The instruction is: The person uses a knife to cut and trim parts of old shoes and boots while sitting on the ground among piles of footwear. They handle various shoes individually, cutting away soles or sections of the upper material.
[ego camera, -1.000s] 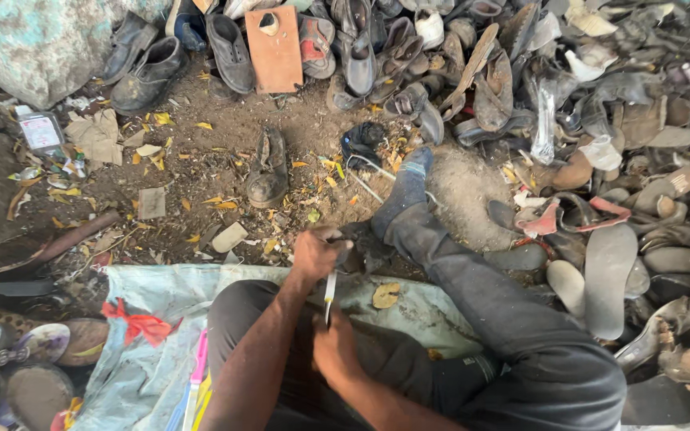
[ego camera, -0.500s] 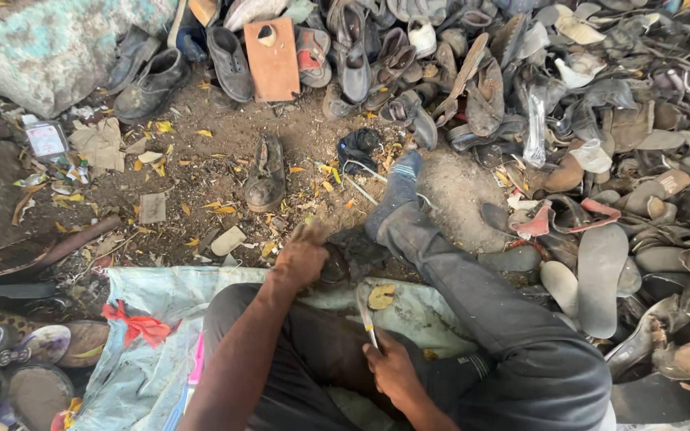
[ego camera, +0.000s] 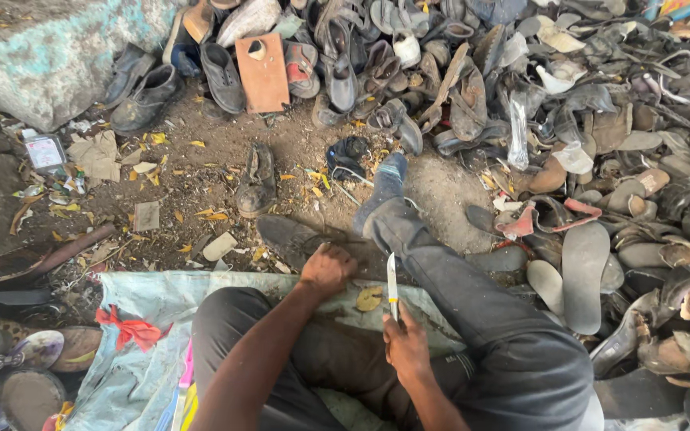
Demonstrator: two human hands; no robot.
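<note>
**Knife up, shoe pinned**

Right hand (ego camera: 406,348) fist-closed around knife (ego camera: 393,287), blade pointing up and away; left hand (ego camera: 327,270) curled, pressing on dark shoe (ego camera: 293,237) lying on the dirt just ahead of the blue tarp (ego camera: 145,291); knife sits right of that shoe, apart from it.

Left hand (ego camera: 327,270) closed over near end of dark shoe (ego camera: 293,237); grip and covered part of shoe hidden under knuckles. Right hand (ego camera: 406,349) wraps knife (ego camera: 393,287) handle; only blade shows, at 12 o'clock from fist. Both forearms cut off by bottom edge. Right leg (ego camera: 481,319) hides ground beneath. Sack sheet (ego camera: 153,303) runs off at 6 o'clock. Shoe pile (ego camera: 600,120) cut off at 12 and 3 o'clock; single items in tangle hard to separate. Small packet (ego camera: 45,152) at 10 o'clock too small to identify.
</note>
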